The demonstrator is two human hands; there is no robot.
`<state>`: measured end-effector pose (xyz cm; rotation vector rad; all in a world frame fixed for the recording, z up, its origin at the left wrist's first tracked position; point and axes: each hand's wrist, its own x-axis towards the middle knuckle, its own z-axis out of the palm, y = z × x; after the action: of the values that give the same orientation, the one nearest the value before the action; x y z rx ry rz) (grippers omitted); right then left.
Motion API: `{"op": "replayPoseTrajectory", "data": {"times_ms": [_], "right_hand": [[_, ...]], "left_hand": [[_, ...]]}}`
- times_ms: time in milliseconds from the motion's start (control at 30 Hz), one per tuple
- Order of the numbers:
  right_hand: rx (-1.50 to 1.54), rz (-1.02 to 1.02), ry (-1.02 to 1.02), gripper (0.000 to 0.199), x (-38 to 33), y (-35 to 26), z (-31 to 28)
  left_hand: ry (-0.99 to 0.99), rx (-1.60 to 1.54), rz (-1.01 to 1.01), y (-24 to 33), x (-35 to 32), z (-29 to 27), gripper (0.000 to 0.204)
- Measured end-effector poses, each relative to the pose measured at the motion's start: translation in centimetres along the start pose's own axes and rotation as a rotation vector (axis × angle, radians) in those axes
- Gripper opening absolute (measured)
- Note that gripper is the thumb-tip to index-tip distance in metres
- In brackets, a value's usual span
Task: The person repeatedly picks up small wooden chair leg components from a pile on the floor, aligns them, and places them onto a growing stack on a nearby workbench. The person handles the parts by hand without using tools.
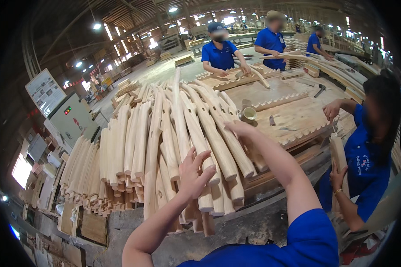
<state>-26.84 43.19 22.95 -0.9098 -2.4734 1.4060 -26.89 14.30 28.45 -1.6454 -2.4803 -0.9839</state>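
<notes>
Head view, workshop floor. Left hand (194, 171) sits at centre frame, fingers spread open, palm resting on the near ends of a heap of long, curved, pale wooden pieces (182, 129); it grips nothing. Right hand (239, 129) reaches further up, right of centre, laid flat on the upper side of one piece in the same heap; fingers look extended, not closed around it. The heap fans from lower centre toward upper centre, lying on the wooden surface (294, 118). A second, lower stack of similar pieces (98, 169) lies at left. A small cup (248, 114) stands on the surface just beyond the right hand. At right edge a person in a blue shirt (365, 164) holds a wooden piece (338, 155) upright. Upper frame: more blue-shirted people (220, 55) work at the far side.
</notes>
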Motion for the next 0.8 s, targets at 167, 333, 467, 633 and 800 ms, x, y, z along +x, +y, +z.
{"op": "replayPoseTrajectory", "data": {"times_ms": [167,333,467,633,800], "right_hand": [[0.247,0.071,0.008,0.074,-3.4,1.8,-6.1],[0.727,-0.074,-0.092,0.067,-3.3,6.7,-4.7],[0.724,-0.055,0.002,0.059,-3.8,7.7,-5.2],[0.625,0.04,0.172,0.052,-9.5,5.1,-3.6],[0.859,-0.176,0.549,0.038,-18.8,9.8,0.3]], "left_hand": [[-0.069,0.088,0.163,3.5,1.6,3.1,0.04],[-0.218,0.11,0.183,4.4,1.8,2.6,0.046],[-0.218,0.091,0.172,5.3,0.3,0.9,0.055],[-0.311,0.122,0.326,6.1,-4.7,-5.4,0.06],[-0.9,-0.097,0.724,6.2,-8.8,-8.7,0.059]]}}
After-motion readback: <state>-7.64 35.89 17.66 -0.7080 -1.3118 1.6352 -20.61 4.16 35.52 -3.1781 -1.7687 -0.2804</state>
